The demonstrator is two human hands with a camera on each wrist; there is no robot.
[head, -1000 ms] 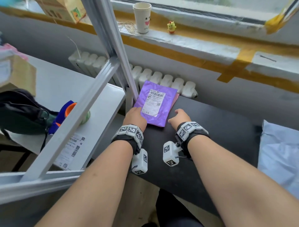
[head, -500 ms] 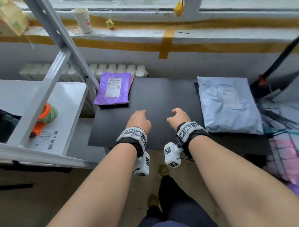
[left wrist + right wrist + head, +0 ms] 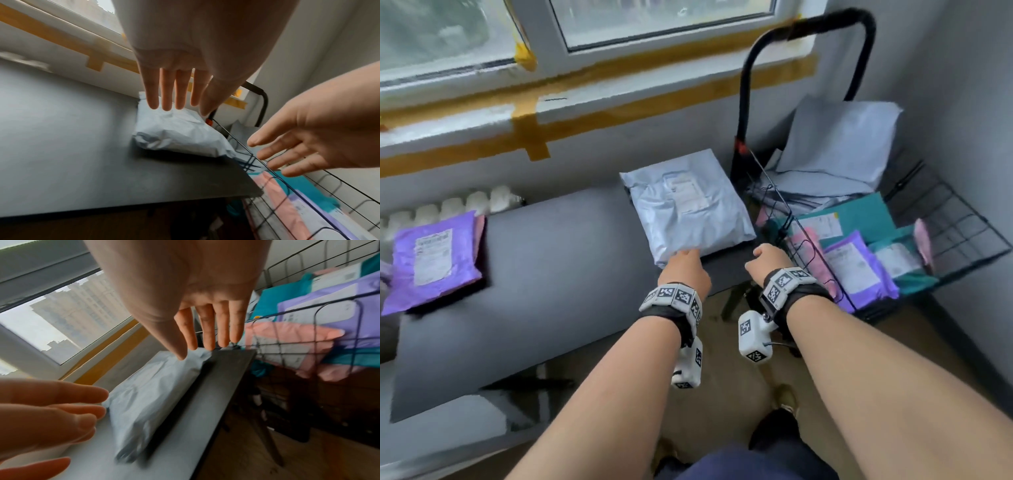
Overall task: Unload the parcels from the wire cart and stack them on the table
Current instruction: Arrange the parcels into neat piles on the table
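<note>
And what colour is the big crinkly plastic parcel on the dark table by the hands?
Pale grey-blue crinkly plastic parcel, clearest in the head view.

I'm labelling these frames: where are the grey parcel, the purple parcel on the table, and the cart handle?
grey parcel (image 3: 688, 209): head view, middle of its crinkled top.
purple parcel (image 3: 431, 257): head view, on its white label.
cart handle (image 3: 825, 24): head view, top black bar.

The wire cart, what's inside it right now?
The wire cart holds grey parcels at the back and teal, purple and pink mailers in front; anything beneath them is covered.
</note>
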